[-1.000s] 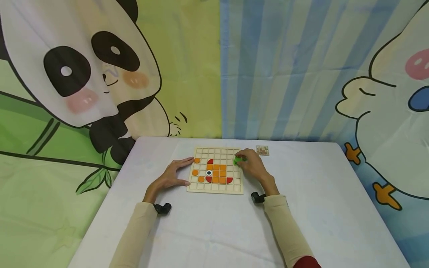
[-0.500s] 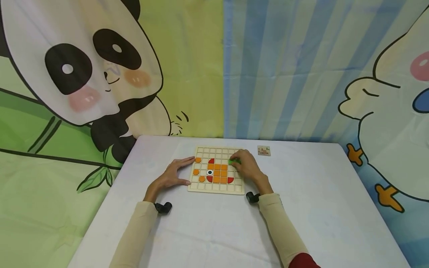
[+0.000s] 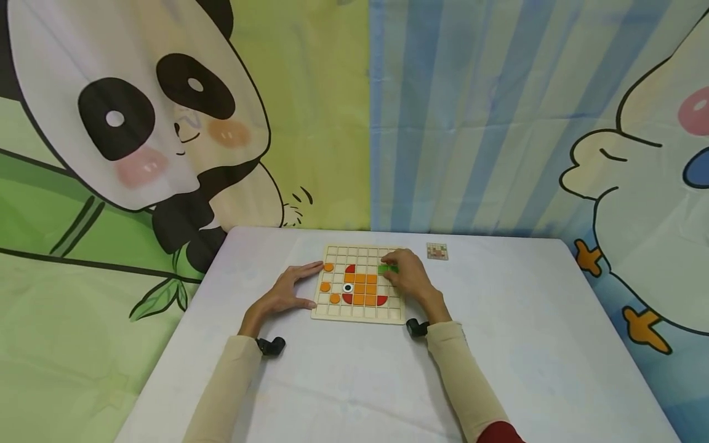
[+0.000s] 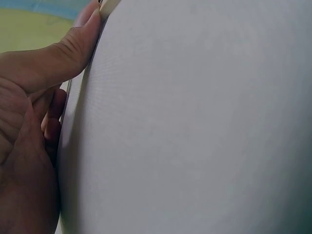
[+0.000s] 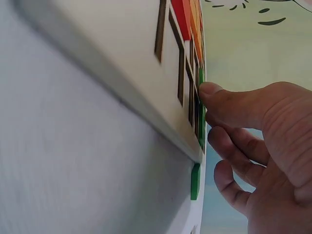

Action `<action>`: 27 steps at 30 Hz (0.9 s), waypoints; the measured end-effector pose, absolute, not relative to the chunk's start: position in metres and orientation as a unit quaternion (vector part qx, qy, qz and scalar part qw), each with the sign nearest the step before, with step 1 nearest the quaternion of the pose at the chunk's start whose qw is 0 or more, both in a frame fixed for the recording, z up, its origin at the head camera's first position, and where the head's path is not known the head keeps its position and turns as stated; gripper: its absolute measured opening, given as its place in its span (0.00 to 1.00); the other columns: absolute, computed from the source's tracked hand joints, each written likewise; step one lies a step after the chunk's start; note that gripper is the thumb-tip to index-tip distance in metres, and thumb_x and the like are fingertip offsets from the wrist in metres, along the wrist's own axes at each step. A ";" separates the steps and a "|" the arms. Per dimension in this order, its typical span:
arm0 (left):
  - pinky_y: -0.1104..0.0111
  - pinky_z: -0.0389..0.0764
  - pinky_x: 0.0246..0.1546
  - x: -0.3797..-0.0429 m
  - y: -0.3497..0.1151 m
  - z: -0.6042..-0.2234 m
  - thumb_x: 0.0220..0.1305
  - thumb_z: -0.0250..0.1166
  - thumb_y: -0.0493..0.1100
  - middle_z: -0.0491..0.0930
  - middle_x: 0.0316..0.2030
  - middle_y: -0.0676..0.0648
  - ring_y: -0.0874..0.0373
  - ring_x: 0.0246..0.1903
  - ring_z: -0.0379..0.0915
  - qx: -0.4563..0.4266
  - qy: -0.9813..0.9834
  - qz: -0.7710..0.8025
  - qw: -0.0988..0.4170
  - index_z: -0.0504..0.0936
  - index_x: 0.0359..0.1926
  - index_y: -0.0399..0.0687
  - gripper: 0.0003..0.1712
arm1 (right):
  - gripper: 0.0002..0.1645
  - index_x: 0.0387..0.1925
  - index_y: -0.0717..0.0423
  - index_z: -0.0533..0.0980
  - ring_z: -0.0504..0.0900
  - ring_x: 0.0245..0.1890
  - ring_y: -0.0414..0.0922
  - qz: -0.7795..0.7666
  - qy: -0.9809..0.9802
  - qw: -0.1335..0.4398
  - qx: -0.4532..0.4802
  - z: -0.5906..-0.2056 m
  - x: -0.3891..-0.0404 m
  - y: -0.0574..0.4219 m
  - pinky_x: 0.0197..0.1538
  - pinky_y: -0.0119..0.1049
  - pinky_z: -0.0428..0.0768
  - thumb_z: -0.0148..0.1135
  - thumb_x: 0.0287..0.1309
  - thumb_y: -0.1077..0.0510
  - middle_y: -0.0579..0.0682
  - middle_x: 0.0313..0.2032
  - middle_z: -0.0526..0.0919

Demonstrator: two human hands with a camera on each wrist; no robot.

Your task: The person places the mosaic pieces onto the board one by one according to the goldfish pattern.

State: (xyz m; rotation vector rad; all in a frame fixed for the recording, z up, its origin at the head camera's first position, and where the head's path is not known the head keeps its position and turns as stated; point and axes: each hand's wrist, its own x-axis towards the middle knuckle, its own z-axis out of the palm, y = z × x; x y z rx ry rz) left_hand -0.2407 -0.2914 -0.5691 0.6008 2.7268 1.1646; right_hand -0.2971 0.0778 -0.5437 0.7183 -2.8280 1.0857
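A pale wooden grid board (image 3: 360, 314) lies on the white table. My left hand (image 3: 282, 290) rests at its left edge with spread fingers, the thumb at the near corner. In the right wrist view, my right hand (image 5: 273, 141) has its thumb tip against a green tile (image 5: 201, 78) on the board; the other fingers curl close by. From above, that hand partly covers green tiles (image 3: 383, 269) near the right side. Left of them sit orange square tiles (image 3: 360, 289), a red quarter-round tile (image 3: 350, 269) and a white eye disc (image 3: 348, 288).
Orange round tiles (image 3: 325, 287) lie along the board's left side. Another green tile (image 5: 195, 181) rests on the table just past the board's edge. A small patterned card (image 3: 437, 251) lies behind, to the right. Cartoon curtains (image 3: 316, 123) hang behind the table.
My right hand has moved slightly left over the board, bringing a green tile down into the grid; it has stayed nearly still over the last half second. My left hand has kept its place.
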 end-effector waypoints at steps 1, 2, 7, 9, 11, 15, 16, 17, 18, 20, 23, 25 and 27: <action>0.31 0.59 0.78 -0.241 -0.291 -0.568 0.51 0.88 0.50 0.63 0.85 0.45 0.36 0.79 0.59 0.198 0.900 0.384 0.057 0.68 0.83 0.50 0.61 | 0.19 0.58 0.62 0.88 0.86 0.55 0.56 0.348 -0.909 0.014 0.227 -0.543 -0.297 0.079 0.62 0.54 0.84 0.75 0.65 0.65 0.57 0.54 0.91; 0.32 0.59 0.77 -0.241 -0.291 -0.567 0.51 0.89 0.49 0.63 0.85 0.45 0.36 0.79 0.60 0.197 0.900 0.384 0.055 0.68 0.83 0.50 0.61 | 0.18 0.57 0.62 0.88 0.87 0.55 0.56 0.350 -0.909 0.015 0.225 -0.543 -0.297 0.080 0.62 0.54 0.84 0.75 0.66 0.66 0.57 0.54 0.91; 0.32 0.60 0.77 -0.242 -0.291 -0.566 0.51 0.88 0.49 0.64 0.85 0.43 0.36 0.78 0.61 0.203 0.902 0.378 0.049 0.68 0.83 0.48 0.61 | 0.13 0.52 0.62 0.90 0.87 0.57 0.57 0.349 -0.908 0.010 0.230 -0.542 -0.298 0.081 0.65 0.55 0.84 0.72 0.68 0.68 0.58 0.53 0.91; 0.31 0.60 0.76 -0.241 -0.290 -0.567 0.51 0.88 0.50 0.63 0.85 0.42 0.35 0.78 0.60 0.207 0.900 0.380 0.050 0.68 0.83 0.48 0.61 | 0.13 0.52 0.62 0.90 0.86 0.57 0.57 0.347 -0.908 0.008 0.234 -0.542 -0.298 0.082 0.65 0.55 0.83 0.72 0.68 0.67 0.58 0.54 0.91; 0.31 0.60 0.76 -0.240 -0.290 -0.567 0.50 0.88 0.50 0.64 0.85 0.43 0.35 0.78 0.60 0.209 0.898 0.384 0.049 0.68 0.83 0.48 0.61 | 0.14 0.53 0.62 0.90 0.86 0.57 0.57 0.354 -0.905 0.005 0.234 -0.541 -0.298 0.084 0.63 0.55 0.84 0.72 0.68 0.66 0.59 0.54 0.91; 0.29 0.62 0.73 -0.238 -0.291 -0.571 0.50 0.88 0.53 0.65 0.84 0.42 0.33 0.76 0.61 0.219 0.899 0.379 0.032 0.69 0.82 0.48 0.61 | 0.20 0.59 0.64 0.87 0.85 0.56 0.60 0.378 -0.898 0.009 0.226 -0.535 -0.299 0.094 0.62 0.58 0.83 0.74 0.66 0.65 0.61 0.56 0.90; 0.29 0.62 0.73 -0.238 -0.291 -0.571 0.49 0.88 0.54 0.65 0.84 0.42 0.32 0.76 0.61 0.220 0.898 0.380 0.030 0.69 0.82 0.48 0.61 | 0.22 0.60 0.64 0.86 0.85 0.57 0.61 0.380 -0.898 0.010 0.221 -0.532 -0.299 0.098 0.62 0.58 0.83 0.75 0.65 0.65 0.61 0.57 0.90; 0.29 0.62 0.72 -0.238 -0.291 -0.572 0.50 0.87 0.54 0.65 0.84 0.41 0.32 0.76 0.62 0.221 0.899 0.377 0.027 0.69 0.82 0.48 0.61 | 0.24 0.61 0.64 0.86 0.85 0.57 0.62 0.379 -0.900 0.010 0.215 -0.530 -0.299 0.102 0.64 0.60 0.81 0.76 0.64 0.65 0.62 0.57 0.89; 0.29 0.62 0.72 -0.238 -0.292 -0.572 0.50 0.87 0.55 0.65 0.84 0.41 0.33 0.76 0.62 0.220 0.900 0.374 0.027 0.69 0.83 0.48 0.61 | 0.25 0.61 0.64 0.85 0.84 0.58 0.63 0.374 -0.903 0.010 0.211 -0.528 -0.300 0.106 0.64 0.60 0.79 0.77 0.63 0.65 0.62 0.57 0.89; 0.29 0.62 0.73 -0.238 -0.292 -0.572 0.50 0.87 0.54 0.64 0.84 0.41 0.33 0.76 0.61 0.217 0.900 0.375 0.033 0.68 0.83 0.48 0.62 | 0.28 0.63 0.64 0.84 0.84 0.59 0.63 0.361 -0.912 0.004 0.196 -0.525 -0.300 0.114 0.65 0.62 0.78 0.78 0.61 0.67 0.64 0.58 0.89; 0.29 0.59 0.75 -0.240 -0.292 -0.571 0.51 0.87 0.53 0.63 0.85 0.42 0.34 0.77 0.60 0.211 0.900 0.379 0.044 0.67 0.83 0.49 0.62 | 0.30 0.66 0.64 0.83 0.82 0.61 0.65 0.341 -0.922 -0.002 0.185 -0.524 -0.303 0.124 0.66 0.63 0.78 0.74 0.61 0.71 0.65 0.61 0.86; 0.29 0.58 0.76 -0.240 -0.292 -0.570 0.51 0.87 0.53 0.62 0.85 0.42 0.33 0.78 0.59 0.208 0.899 0.382 0.049 0.67 0.83 0.48 0.62 | 0.31 0.67 0.64 0.82 0.81 0.61 0.65 0.333 -0.925 -0.006 0.184 -0.525 -0.305 0.129 0.64 0.62 0.80 0.70 0.62 0.75 0.67 0.62 0.85; 0.29 0.58 0.76 -0.240 -0.291 -0.570 0.51 0.87 0.52 0.62 0.85 0.41 0.33 0.79 0.59 0.207 0.899 0.381 0.051 0.67 0.83 0.48 0.61 | 0.30 0.67 0.66 0.82 0.82 0.61 0.66 0.325 -0.926 -0.004 0.192 -0.529 -0.309 0.132 0.64 0.63 0.81 0.66 0.62 0.77 0.68 0.61 0.85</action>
